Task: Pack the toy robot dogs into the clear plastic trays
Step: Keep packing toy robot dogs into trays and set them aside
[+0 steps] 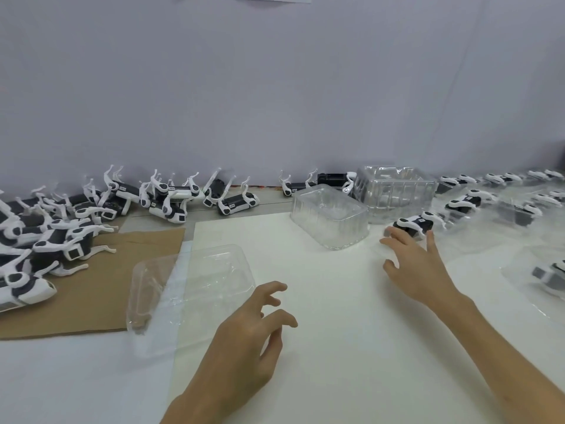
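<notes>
Left hand (244,338): nearest the lens, low centre, over the white sheet (321,316). Fingers are loosely curled and apart, holding nothing.

Empty clear tray (189,289): open side up, just left of and beyond the left fingertips, straddling the sheet's edge and the brown cardboard (101,286). Its long side runs roughly across the view.

Loose toy robot dogs (61,237): heaped further left on the cardboard and along the wall (275,87), legs every way. The left hand is clearly the nearer one to both tray and heap, so the next pick probably falls to it.

Right hand (415,264): stretched forward-right, fingers straight and spread. The fingertips are at a dog in a tray (412,223), its body lying across the view. Blur hides whether they touch dog or plastic.

Behind: an upturned tray stack (330,215) and a second stack (394,191). More packed dogs (464,203) run off right.
</notes>
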